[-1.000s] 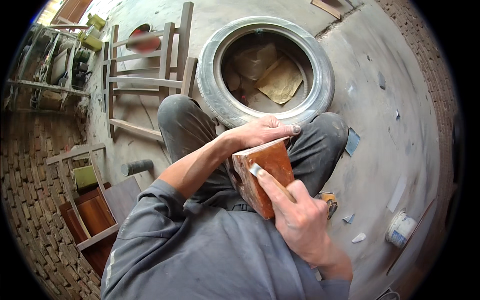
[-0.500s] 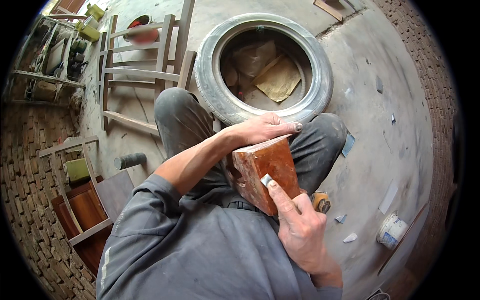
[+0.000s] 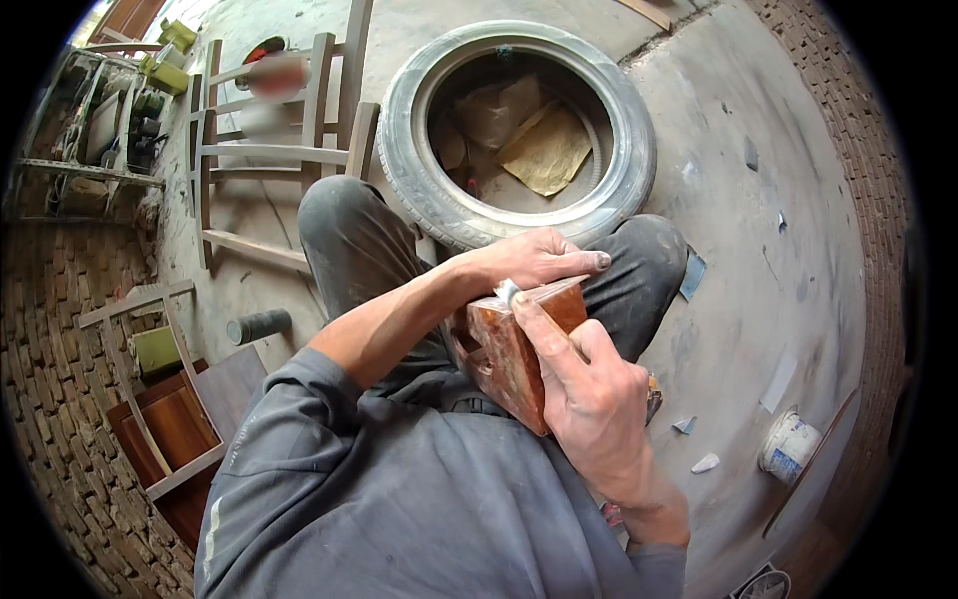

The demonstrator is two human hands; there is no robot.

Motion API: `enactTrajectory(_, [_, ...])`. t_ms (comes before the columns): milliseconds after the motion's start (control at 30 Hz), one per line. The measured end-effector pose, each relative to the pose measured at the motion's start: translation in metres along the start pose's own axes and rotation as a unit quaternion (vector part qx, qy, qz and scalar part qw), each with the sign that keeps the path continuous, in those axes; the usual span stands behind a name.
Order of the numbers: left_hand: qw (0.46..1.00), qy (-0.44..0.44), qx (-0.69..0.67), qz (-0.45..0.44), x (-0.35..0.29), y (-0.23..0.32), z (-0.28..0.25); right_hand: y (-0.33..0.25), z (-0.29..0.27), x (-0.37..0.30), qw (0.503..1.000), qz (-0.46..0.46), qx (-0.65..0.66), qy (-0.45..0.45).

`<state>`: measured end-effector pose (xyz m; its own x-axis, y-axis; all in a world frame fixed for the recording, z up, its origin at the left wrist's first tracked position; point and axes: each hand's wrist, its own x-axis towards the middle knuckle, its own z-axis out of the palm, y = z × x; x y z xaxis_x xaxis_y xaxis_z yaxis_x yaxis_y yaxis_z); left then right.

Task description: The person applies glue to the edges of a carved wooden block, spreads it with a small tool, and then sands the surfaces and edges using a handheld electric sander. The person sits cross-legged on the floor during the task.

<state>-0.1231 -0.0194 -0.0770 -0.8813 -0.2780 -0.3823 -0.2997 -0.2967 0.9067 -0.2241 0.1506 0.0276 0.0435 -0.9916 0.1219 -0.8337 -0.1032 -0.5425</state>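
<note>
A reddish-brown varnished wooden block [image 3: 507, 349], with whitish dust and a hollow in its left side, sits tilted in my lap between my knees. My left hand [image 3: 534, 259] is closed over its far end, thumb stretched to the right along the edge. My right hand [image 3: 596, 404] pinches a small folded pale piece that looks like sandpaper [image 3: 507, 290]. The index finger presses it on the block's upper left edge, close to my left hand. The right hand covers much of the block's right face.
A tyre [image 3: 399, 130] with a yellowish sheet [image 3: 547, 150] inside lies beyond my knees. A wooden chair frame [image 3: 279, 152] is at the far left. Nearer are a dark cylinder [image 3: 257, 326] and wooden panels [image 3: 165, 414]. A white tub [image 3: 790, 446] and scraps [image 3: 706, 463] lie right.
My right hand has moved the folded piece up and left, from the block's orange face to its upper edge. My left hand keeps its hold.
</note>
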Motion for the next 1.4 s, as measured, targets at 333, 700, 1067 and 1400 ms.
enactTrajectory(333, [1.000, -0.005, -0.012, 0.015, -0.006, -0.015, -0.009, 0.001, -0.007, -0.034, 0.999, 0.028, 0.021, 0.001])
enactTrajectory(700, [0.999, 0.023, -0.018, 0.025, -0.017, -0.009, -0.009, 0.002, -0.010, -0.018, 0.999, 0.016, 0.023, -0.025])
enactTrajectory(1067, [0.995, 0.014, -0.074, 0.061, -0.017, -0.017, -0.017, 0.008, -0.017, -0.032, 0.999, -0.007, 0.015, -0.041])
enactTrajectory(1400, [0.996, 0.025, -0.079, 0.035, -0.018, -0.015, -0.015, 0.025, -0.024, -0.030, 0.999, -0.010, -0.012, -0.035])
